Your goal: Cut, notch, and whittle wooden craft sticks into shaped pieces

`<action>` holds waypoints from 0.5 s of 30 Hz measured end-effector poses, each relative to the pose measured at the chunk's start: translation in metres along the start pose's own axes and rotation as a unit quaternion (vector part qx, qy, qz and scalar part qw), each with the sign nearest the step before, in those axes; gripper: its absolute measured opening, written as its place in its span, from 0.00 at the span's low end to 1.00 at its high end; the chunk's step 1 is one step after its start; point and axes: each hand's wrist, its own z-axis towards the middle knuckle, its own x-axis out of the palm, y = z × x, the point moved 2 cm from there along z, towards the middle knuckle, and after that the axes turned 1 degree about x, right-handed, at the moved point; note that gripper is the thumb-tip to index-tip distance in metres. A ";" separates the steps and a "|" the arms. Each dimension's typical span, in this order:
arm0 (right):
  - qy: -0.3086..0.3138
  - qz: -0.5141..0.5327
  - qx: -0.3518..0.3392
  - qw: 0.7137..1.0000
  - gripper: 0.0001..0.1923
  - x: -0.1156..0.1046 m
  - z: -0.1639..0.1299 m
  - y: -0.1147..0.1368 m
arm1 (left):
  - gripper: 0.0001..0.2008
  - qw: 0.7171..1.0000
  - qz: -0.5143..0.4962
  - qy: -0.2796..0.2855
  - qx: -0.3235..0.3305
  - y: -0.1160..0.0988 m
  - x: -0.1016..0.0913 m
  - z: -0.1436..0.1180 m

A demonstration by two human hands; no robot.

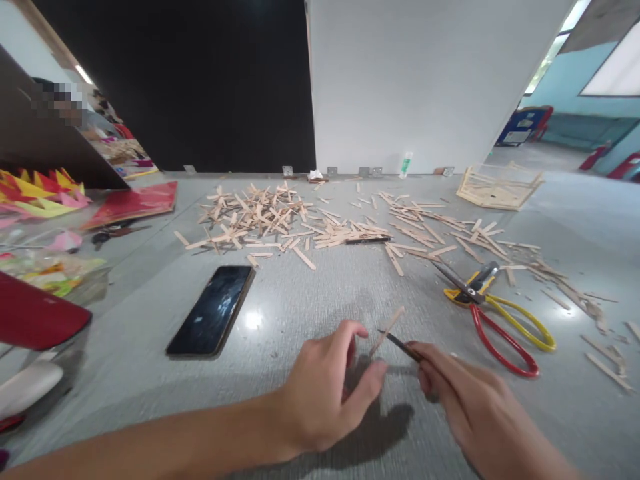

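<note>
Between my hands, a small wooden stick (pixel 395 320) stands slanted above the table, crossing the tip of slim dark tweezers (pixel 403 347). My right hand (pixel 465 393) is closed around the tweezers. My left hand (pixel 330 380) holds its thumb and forefinger apart around the lower end of the stick; no firm grip shows. Just right of my right hand lie scissors (pixel 505 340) with one red and one yellow handle, overlapping a yellow-and-dark cutter (pixel 484 280). Left of my left hand, a phone (pixel 213 313) rests screen up.
Many loose wooden sticks (pixel 260 217) spread across the table's middle and right, with a dark pen (pixel 370 241) among them. A small stick frame (pixel 500 190) and a glue tube (pixel 405 165) are at the back, before upright boards (pixel 400 80). Coloured paper (pixel 40 193) lies left.
</note>
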 end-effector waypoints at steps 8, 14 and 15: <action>0.093 0.133 0.093 0.982 0.15 0.000 0.003 -0.006 | 0.17 0.967 -0.235 0.069 -0.063 0.004 -0.005 0.017; 0.079 0.303 0.180 0.932 0.15 0.001 0.007 -0.006 | 0.20 0.904 -0.373 0.183 -0.096 -0.009 0.005 0.015; 0.081 0.324 0.192 0.923 0.16 0.001 0.007 -0.006 | 0.21 0.895 -0.391 0.188 -0.103 -0.011 0.005 0.014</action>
